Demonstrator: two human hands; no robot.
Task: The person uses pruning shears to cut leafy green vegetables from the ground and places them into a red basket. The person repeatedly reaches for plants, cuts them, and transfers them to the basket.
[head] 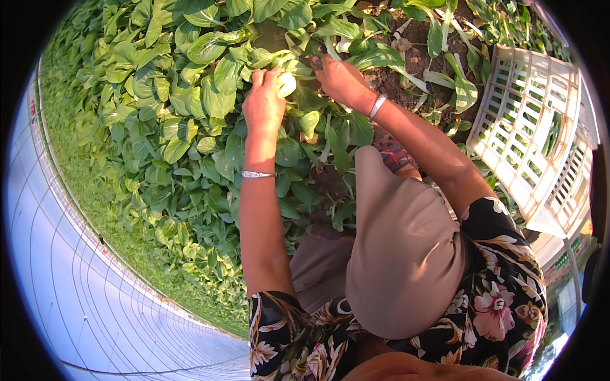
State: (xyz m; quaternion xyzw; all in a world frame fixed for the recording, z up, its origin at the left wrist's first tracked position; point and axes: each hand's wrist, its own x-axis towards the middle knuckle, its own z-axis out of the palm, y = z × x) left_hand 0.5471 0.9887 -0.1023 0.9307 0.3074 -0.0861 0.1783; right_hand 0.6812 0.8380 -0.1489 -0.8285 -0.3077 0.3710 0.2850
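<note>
My left hand (264,101) grips a bok choy (286,85), whose pale, rounded base shows beside my fingers. Just right of it, my right hand (342,80) is curled low over the leaves and soil. Something small and dark shows at its fingertips, too little visible to name or to tell whether it is held. Dense standing bok choy plants (190,109) surround my left hand and spread away to the left. Each wrist wears a silver bangle.
A white slatted plastic crate (517,126) stands at the right. Loose bok choy leaves (464,93) lie on the brown soil (417,40) before it. My bent knee (398,224) rises below my right arm. A curved greenhouse cover (95,285) spans the far left.
</note>
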